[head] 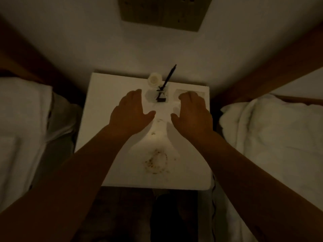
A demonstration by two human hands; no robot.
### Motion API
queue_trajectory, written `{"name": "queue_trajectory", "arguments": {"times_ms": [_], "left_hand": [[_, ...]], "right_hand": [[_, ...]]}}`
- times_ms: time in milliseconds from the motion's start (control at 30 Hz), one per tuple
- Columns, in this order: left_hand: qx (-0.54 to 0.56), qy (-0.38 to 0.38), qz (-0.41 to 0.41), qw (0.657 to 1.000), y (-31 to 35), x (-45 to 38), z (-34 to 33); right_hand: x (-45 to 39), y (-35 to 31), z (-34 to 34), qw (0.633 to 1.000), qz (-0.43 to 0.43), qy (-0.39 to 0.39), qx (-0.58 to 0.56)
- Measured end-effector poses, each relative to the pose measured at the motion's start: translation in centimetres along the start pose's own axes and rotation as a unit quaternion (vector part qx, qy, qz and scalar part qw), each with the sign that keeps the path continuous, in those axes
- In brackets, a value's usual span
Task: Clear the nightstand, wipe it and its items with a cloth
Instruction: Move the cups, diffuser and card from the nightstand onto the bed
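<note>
Two bare forearms are reaching in from the near edge over a white desk [97, 154] that is standing between two beds. On its near half a brownish ring-shaped stain [155, 161] is showing, with a few smaller specks just beyond it. Farther in, the left hand [130, 113] is hovering palm down with its fingers straight and together and the thumb spread to the side, its grip released and holding nothing. The right hand [192, 113] is doing the same beside it, fingers loosely extended, thumb out, grip released; whether either palm is touching the surface is not clear in the dim light. Between the fingertips of both hands a small dark pen stand [161, 98] is sitting, with a black pen [168, 77] leaning up out of it toward the wall. Just left of the stand a pale round object [153, 80] is standing; what it is cannot be told. A pale flat rectangle [181, 93] is lying under the right fingertips. White bedding [262, 133] is lying on the right and more on the left [22, 109]. On the wall behind, a socket panel [164, 11] is showing.
</note>
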State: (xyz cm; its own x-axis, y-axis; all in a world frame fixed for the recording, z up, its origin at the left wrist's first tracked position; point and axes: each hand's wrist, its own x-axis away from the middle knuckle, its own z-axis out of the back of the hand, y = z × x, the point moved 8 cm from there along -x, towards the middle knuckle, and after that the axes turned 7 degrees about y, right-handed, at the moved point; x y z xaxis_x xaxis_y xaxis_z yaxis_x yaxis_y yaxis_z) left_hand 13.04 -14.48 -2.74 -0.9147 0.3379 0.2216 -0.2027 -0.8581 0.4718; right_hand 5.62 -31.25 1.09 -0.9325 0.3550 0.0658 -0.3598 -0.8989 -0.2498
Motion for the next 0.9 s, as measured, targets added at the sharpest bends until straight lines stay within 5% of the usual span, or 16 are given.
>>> {"name": "queue_trajectory", "arguments": {"times_ms": [167, 367, 533, 767, 900], "left_hand": [[0.047, -0.028, 0.033, 0.998, 0.9, -4.4, -2.4], [0.176, -0.043, 0.018, 0.983, 2.4, -6.6, -4.8], [0.155, -0.024, 0.069, 0.985, 1.3, -8.0, -6.0], [0.368, 0.045, 0.115, 0.922, 1.3, -7.1, -5.4], [0.375, 0.052, 0.135, 0.916, 0.4, -6.1, -4.6]], "right_hand": [[-3.2, 2.7, -1.0, 0.998, 0.013, 0.01, 0.056], [-6.0, 4.5, -4.4, 0.995, 0.03, -0.085, 0.046], [-7.3, 4.6, -5.3, 0.993, 0.052, -0.092, 0.047], [-7.8, 4.4, -5.7, 0.99, 0.101, -0.074, 0.066], [-7.6, 3.2, -6.0, 0.987, 0.124, -0.086, 0.048]]}}
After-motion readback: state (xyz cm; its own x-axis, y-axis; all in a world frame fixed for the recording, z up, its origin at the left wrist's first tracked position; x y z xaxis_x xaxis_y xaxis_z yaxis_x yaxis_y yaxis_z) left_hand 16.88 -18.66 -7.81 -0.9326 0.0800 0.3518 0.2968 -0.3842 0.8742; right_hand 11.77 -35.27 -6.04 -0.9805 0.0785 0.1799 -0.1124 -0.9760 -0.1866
